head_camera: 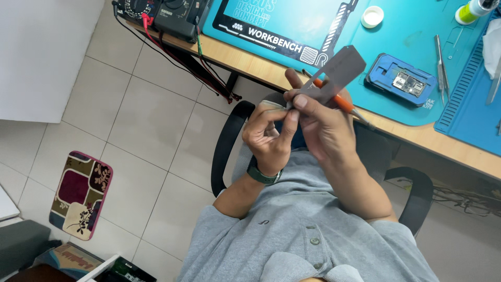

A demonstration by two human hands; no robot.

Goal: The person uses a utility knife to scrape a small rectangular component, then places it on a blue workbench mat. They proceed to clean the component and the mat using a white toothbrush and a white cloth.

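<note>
My right hand [324, 127] is raised in front of my chest, near the desk's edge. It grips a thin grey metal plate [342, 72] under the thumb, together with an orange-handled tool [336, 99] that lies across the fingers. The plate points up and away toward the desk. My left hand [269, 137], with a dark watch on the wrist, pinches the plate's near end between thumb and forefinger. The two hands touch each other.
A wooden desk [417, 137] carries a teal work mat [407, 31]. On the mat are a blue holder with a small circuit board [401, 80], tweezers [441, 62] and a white cap [372, 16]. A meter [172, 13] has leads hanging down. Black chair armrests [224, 149] flank me. A patterned rug [81, 193] lies on the tiled floor.
</note>
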